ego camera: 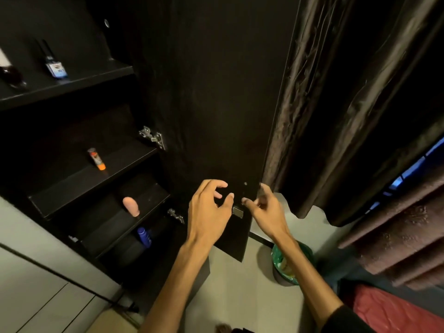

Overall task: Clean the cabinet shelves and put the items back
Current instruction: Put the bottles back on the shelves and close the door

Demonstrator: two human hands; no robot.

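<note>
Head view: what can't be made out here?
- Left hand: fingers curled before the dark cabinet door; contact with it unclear.
- Right hand: fingertips by the metal latch; grip unclear.
- Bottle label: too small, blurred.
- Far-left item on the top shelf: cut by the frame edge.
- Blue bottle on the lowest shelf: mostly in shadow.
- Bin contents: partly behind the right forearm.

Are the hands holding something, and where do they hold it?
Nothing is clearly held. The left hand hovers with curled fingers before the open cabinet door. The right hand is at the door's outer edge, but any grip cannot be told.
</note>
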